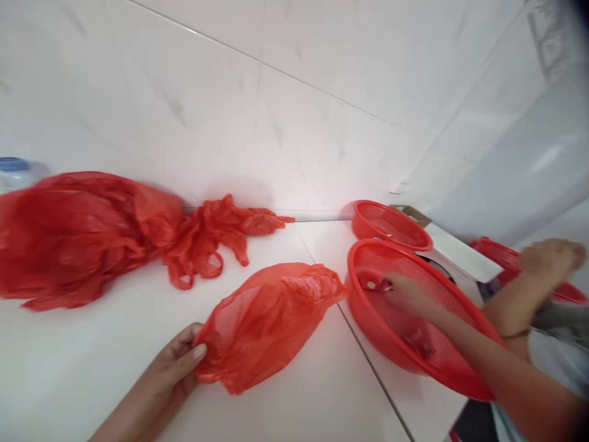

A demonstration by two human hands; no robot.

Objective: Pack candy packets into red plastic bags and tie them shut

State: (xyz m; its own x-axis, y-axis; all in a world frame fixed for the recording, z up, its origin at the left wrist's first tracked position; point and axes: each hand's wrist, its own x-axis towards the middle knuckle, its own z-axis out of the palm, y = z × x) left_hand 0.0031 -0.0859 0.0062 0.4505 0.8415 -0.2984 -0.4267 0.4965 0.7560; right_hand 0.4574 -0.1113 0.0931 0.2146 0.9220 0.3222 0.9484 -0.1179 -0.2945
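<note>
Red plastic bag (262, 325), one, spread over the white table (313, 408), near centre; its left end is pinched between thumb and fingers of the left hand (177, 359). Right hand (405, 293), lowered into the large red basket (368, 322) at right; fingers curled beside a small item (372, 285), whether gripped cannot be told. Smaller red basket (363, 230), set just beyond. White flat panel (462, 252), placed farther right. Heap of red bags (92, 239), gathered far left. Blue-capped container (13, 164), partly hidden behind the heap. White wall (221, 110), faintly marked, at the far side.
</note>
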